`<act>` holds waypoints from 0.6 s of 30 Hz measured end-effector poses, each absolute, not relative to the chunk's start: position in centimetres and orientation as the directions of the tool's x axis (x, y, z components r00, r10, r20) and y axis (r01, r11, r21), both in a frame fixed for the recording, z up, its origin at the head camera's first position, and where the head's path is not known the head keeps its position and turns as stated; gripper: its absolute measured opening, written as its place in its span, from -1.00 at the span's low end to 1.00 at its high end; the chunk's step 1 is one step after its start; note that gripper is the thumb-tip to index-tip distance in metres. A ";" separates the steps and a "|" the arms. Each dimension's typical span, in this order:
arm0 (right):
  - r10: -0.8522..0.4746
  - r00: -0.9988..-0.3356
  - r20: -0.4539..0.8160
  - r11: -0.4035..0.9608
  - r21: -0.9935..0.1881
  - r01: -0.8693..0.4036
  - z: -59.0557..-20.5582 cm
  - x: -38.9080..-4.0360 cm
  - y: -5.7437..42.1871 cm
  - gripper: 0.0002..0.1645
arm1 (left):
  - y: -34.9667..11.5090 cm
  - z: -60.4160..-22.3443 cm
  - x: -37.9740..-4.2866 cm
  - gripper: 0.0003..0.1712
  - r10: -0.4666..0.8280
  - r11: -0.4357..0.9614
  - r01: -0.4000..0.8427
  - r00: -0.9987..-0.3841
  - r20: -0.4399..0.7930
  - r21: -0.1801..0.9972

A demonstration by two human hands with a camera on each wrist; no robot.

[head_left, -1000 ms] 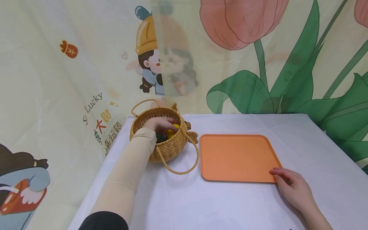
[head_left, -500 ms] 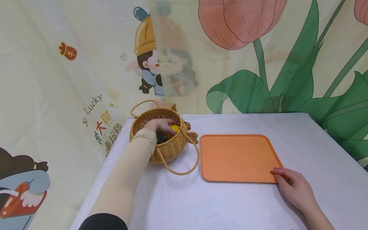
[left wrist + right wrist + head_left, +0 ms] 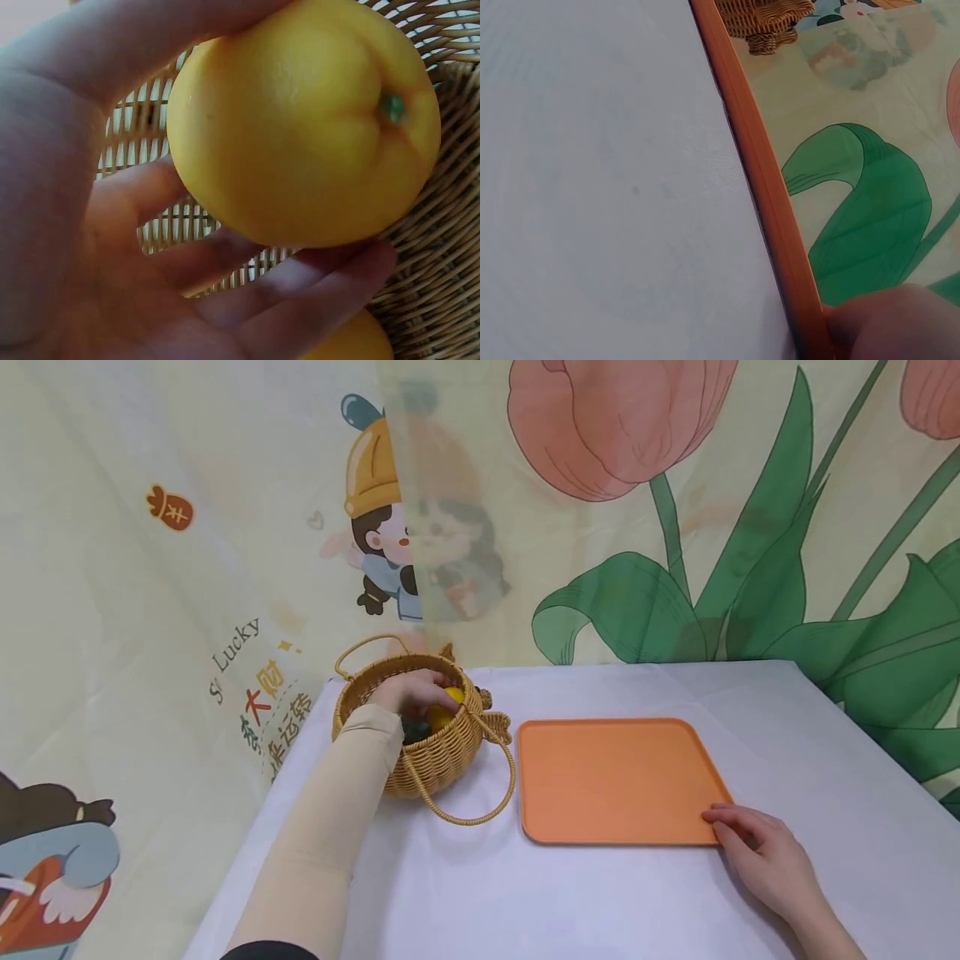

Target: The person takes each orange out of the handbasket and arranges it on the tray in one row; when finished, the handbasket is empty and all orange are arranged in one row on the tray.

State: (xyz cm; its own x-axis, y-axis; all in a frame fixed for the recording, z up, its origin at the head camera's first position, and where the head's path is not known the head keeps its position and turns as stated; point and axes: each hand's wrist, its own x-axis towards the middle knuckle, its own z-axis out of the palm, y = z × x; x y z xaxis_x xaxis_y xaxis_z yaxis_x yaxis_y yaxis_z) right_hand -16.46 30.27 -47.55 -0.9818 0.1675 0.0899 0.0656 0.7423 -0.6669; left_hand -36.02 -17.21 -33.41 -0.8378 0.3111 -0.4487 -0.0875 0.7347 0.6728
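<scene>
Inside a round wicker basket point(image 3: 438, 767), my left hand point(image 3: 408, 692) grips a yellow-orange orange point(image 3: 300, 127) with a green stem spot. The thumb lies over its top and the fingers curl beneath it, as the left wrist view shows. Below those fingers, part of another yellow-orange round thing point(image 3: 352, 341) is visible. Something dark green point(image 3: 415, 729) lies in the basket beside the fruit, partly hidden by the hand. My right hand point(image 3: 768, 856) pinches the near right corner of a flat orange tray point(image 3: 622, 781) between thumb and forefinger.
The basket's front handle point(image 3: 480, 821) droops onto the white tablecloth point(image 3: 555, 902), and its rear handle point(image 3: 367, 643) stands up. Left of the tray, a woven fish-tail shape point(image 3: 495, 727) juts from the basket. A printed curtain point(image 3: 615, 610) hangs behind the table.
The head view has tilted slightly, so the scene sits lower. In the basket the left fingers have shifted a little and more yellow fruit shows. The right hand stays at the tray corner.
</scene>
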 end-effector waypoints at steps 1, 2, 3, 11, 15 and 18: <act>0.167 -0.982 0.086 0.743 -0.666 0.067 -47.6 -16.4 30.2 -0.66 | -17.3 -33.4 -36.0 -0.25 0.312 0.725 -0.097 -0.837 -0.450 0.682; 0.165 -0.983 0.084 0.742 -0.667 0.068 -47.6 -16.4 30.2 -0.67 | -17.4 -33.4 -36.0 -0.26 0.314 0.716 -0.102 -0.837 -0.449 0.690; 0.164 -0.983 0.083 0.742 -0.667 0.068 -47.6 -16.4 30.2 -0.67 | -17.4 -33.3 -36.0 -0.27 0.314 0.714 -0.099 -0.839 -0.444 0.693; 0.184 -0.981 0.059 0.732 -0.675 0.096 -47.6 -16.4 30.1 -0.68 | -17.5 -31.3 -36.5 -0.16 0.316 0.752 -0.077 -0.829 -0.461 0.655; 0.195 -0.979 0.051 0.724 -0.681 0.109 -47.6 -16.5 30.0 -0.69 | -17.5 -29.7 -35.8 -0.13 0.304 0.778 -0.078 -0.822 -0.482 0.623; 0.199 -0.978 0.057 0.725 -0.680 0.108 -47.5 -16.5 30.1 -0.69 | -17.7 -28.4 -34.9 -0.22 0.329 0.779 0.000 -0.851 -0.408 0.627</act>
